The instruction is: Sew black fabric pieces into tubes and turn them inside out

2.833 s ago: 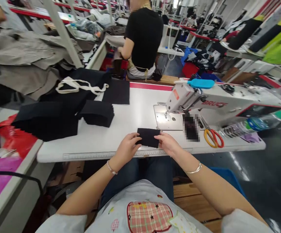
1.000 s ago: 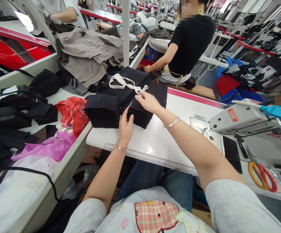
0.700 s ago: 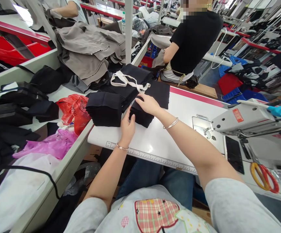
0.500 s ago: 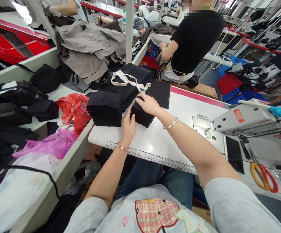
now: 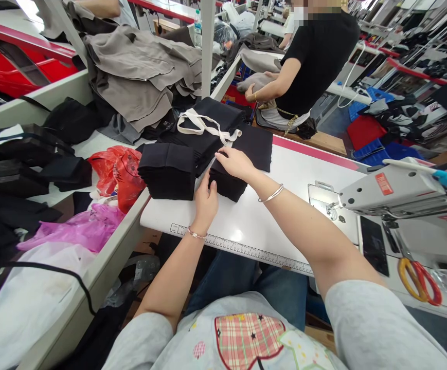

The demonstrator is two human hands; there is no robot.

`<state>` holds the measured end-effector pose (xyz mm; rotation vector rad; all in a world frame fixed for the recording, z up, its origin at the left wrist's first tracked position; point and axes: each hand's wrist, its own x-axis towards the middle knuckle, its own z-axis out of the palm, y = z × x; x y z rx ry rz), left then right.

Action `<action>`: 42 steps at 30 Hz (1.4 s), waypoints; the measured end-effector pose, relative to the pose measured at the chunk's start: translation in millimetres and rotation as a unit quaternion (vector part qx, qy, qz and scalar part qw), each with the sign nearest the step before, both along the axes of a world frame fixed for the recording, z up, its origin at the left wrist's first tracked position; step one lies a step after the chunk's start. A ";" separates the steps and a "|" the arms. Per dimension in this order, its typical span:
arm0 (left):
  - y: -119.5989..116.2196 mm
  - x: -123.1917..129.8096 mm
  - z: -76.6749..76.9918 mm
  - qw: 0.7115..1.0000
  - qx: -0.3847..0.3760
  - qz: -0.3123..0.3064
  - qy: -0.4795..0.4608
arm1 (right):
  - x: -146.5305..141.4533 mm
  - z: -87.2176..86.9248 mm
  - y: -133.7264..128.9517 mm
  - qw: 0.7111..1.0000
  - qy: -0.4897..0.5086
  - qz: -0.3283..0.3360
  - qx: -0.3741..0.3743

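Observation:
My left hand (image 5: 207, 201) is upright between two stacks of folded black cloth, its fingers apart and touching the near side of the right stack (image 5: 227, 184). On top of that same stack lies my right hand (image 5: 235, 163), palm down, with its fingertips at the stack's left edge; whether it pinches any cloth I cannot make out. The left stack (image 5: 167, 172) stands just beside my left hand. Behind both is a larger pile of black cloth (image 5: 217, 115) with a cream strap (image 5: 194, 123) looped over it.
A sewing machine (image 5: 389, 187), a phone (image 5: 373, 244) and scissors (image 5: 419, 280) are on the right of the white table (image 5: 269, 221). Red (image 5: 117, 172) and pink bags (image 5: 88, 226) lie at left, below grey cloth (image 5: 134, 72). A person in black (image 5: 319, 61) works beyond.
My hands have hardly moved. The person beyond has shifted their arms and now holds up a piece of grey cloth.

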<state>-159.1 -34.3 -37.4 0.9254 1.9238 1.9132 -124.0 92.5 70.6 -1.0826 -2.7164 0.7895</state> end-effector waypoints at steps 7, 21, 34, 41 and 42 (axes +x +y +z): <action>-0.5 0.6 2.4 1.000 0.003 -0.008 0.006 | 1.5 -5.9 -6.7 0.998 -0.042 -0.005 0.043; -4.7 -1.2 5.6 0.996 0.021 0.021 0.089 | 6.3 19.3 -30.7 0.998 -0.044 -0.030 0.018; -6.6 8.3 12.9 0.997 0.008 0.039 0.069 | 79.0 26.3 -14.6 0.976 0.151 0.002 0.159; -32.7 25.3 16.3 0.992 0.001 0.063 0.108 | 300.4 -20.4 -35.7 0.971 0.132 -0.174 0.099; -39.9 28.3 12.3 0.987 -0.001 0.080 0.137 | 336.0 -31.1 -36.7 0.961 0.140 -0.215 0.109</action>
